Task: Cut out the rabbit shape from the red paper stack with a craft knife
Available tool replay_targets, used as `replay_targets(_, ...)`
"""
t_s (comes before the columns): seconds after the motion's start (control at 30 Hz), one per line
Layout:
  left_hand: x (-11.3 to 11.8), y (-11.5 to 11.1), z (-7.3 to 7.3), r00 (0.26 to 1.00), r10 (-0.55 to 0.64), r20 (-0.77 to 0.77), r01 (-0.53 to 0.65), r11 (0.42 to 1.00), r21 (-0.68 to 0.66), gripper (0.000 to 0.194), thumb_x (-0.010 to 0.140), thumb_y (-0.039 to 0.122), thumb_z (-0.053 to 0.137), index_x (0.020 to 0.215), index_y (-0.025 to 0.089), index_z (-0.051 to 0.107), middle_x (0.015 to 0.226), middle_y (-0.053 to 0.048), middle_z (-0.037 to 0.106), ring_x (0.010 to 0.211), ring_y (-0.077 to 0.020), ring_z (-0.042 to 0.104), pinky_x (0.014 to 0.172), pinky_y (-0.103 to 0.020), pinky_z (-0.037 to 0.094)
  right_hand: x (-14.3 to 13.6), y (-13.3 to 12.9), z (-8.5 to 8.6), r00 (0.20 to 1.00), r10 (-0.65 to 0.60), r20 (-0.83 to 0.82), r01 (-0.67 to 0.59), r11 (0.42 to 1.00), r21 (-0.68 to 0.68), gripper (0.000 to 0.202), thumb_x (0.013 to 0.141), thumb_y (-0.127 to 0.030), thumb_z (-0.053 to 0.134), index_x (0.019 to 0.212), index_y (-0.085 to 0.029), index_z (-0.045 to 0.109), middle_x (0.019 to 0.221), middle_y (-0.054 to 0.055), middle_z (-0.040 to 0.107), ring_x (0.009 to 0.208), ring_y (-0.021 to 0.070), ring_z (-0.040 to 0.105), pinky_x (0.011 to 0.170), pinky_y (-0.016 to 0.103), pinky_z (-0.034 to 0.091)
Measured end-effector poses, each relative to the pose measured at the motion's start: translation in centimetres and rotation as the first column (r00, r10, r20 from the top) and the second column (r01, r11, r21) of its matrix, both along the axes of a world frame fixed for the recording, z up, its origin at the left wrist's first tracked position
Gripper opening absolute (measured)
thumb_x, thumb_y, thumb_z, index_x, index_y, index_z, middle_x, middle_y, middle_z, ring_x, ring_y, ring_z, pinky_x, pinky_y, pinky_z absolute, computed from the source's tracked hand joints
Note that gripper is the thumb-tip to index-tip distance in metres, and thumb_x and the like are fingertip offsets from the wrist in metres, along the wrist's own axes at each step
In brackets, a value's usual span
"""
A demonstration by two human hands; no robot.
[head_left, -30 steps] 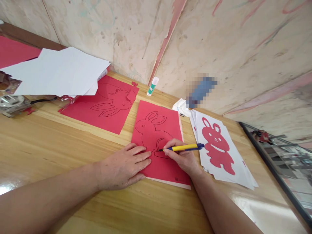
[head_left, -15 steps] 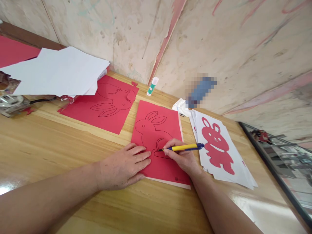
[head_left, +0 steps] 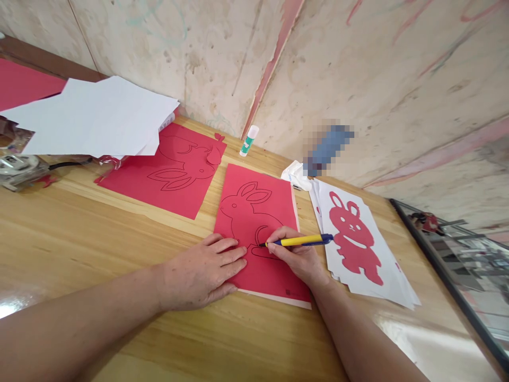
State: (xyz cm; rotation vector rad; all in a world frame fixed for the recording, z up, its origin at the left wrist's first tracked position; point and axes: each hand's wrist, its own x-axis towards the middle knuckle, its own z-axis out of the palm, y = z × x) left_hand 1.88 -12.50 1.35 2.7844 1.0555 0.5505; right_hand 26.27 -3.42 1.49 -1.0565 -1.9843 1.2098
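A red sheet of paper [head_left: 262, 278] with a black rabbit outline lies in front of me, a white edge showing beneath it. My left hand [head_left: 207, 270] rests flat on its left side, fingers stretched out. A yellow and blue pen [head_left: 300, 241] is pinched in my right hand [head_left: 300, 257], its tip touching the paper by the rabbit's hind leg. Part of the outline is hidden by my right hand. To the left lies a second red sheet [head_left: 175, 201] with an upside-down rabbit outline, partly under white sheets.
White sheets [head_left: 95, 116] and a tape measure [head_left: 19, 170] lie at the left. A glue stick [head_left: 248, 141] stands near the wall. Right of my paper is a stack of white paper bearing a red rabbit cutout [head_left: 353, 228]. A dark-framed glass panel [head_left: 445, 265] borders the right side.
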Motion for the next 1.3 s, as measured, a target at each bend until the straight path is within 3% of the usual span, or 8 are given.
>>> replay_targets(1.3,-0.01,0.02,0.2,1.0,-0.006,-0.007,0.006,1.0,-0.017,0.041,0.097,0.036,0.042,0.13,0.013,0.052,0.135,-0.011,0.056,0.122,-0.0299,0.047,0.103,-0.046,0.036,0.04,-0.04,-0.08,1.0,-0.009,0.009,0.009,1.0,0.002,0.009,0.08,-0.029,0.064,0.078,-0.02,0.063,0.075,0.002,0.063,0.067,0.014,0.055,0.063,0.027,0.046)
